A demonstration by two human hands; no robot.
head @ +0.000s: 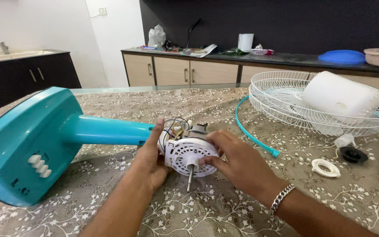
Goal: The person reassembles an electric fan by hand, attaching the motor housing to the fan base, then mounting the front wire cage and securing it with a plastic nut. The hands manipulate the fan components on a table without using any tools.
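Both forearms reach in over the patterned counter (207, 210). Left hand (152, 160) cups the fan motor (187, 151) from behind at the end of the teal stand (44, 140); right hand (233, 160) pinches its white vented front plate, shaft pointing toward the camera. A sound approach seems to be bracing firmly while keeping fingers off the exposed wires (174, 125).

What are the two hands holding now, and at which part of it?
Both hold the fan motor by its round white front plate: the left hand against its left edge, the right hand with fingertips on its right edge.
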